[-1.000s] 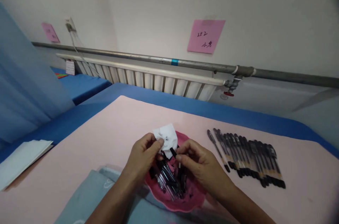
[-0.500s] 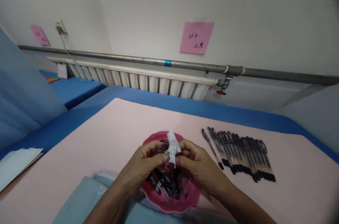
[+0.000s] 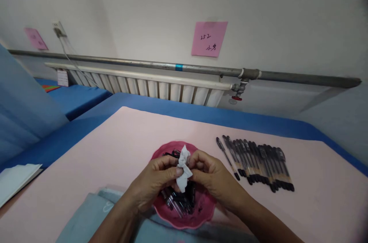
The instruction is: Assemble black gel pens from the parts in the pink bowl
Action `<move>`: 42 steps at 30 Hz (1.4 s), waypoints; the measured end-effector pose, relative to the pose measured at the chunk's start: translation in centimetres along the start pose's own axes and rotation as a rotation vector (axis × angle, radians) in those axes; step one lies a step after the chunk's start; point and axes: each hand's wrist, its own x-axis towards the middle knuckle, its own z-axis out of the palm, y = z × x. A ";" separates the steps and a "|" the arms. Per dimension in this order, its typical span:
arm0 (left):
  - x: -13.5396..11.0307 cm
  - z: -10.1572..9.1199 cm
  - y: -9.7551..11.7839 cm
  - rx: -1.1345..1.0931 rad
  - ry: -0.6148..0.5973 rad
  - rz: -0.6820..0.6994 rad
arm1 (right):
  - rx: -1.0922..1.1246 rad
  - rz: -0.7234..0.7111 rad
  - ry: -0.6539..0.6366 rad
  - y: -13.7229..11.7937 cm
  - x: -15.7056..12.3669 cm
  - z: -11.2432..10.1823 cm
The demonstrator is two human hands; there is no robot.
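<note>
- Pinching a white tissue [image 3: 184, 172] together, left hand [image 3: 156, 177] and right hand [image 3: 212, 177] hover over a pink bowl [image 3: 202, 216].
- Inside it lie black and clear pen pieces [image 3: 176, 201].

On my feed I see what looks like a clinic or dormitory, I can't tell which: blue curtain [image 3: 25, 97], blue bed-like platforms [image 3: 273, 123], radiator [image 3: 153, 89], handwritten pink notes [image 3: 209, 39].

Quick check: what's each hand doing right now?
Left hand: closed, pinching the white tissue.
Right hand: closed at the tissue's edge; exactly what it grips can't be told.
</note>
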 end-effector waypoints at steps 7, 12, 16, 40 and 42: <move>-0.1 0.5 -0.5 0.115 -0.066 0.016 | 0.075 0.164 -0.130 0.5 0.4 -0.8; -0.1 1.2 -0.9 0.188 0.066 0.069 | 0.052 0.110 -0.042 0.4 0.2 -0.2; 0.1 1.5 -1.6 0.358 0.222 0.134 | -0.043 0.014 0.050 0.5 0.0 0.4; 0.3 0.5 0.9 -0.416 0.222 0.174 | 0.260 0.051 -0.032 -0.1 -0.4 0.1; 0.3 0.7 0.5 -0.327 0.191 0.162 | 0.174 0.026 -0.006 -0.4 -0.5 0.1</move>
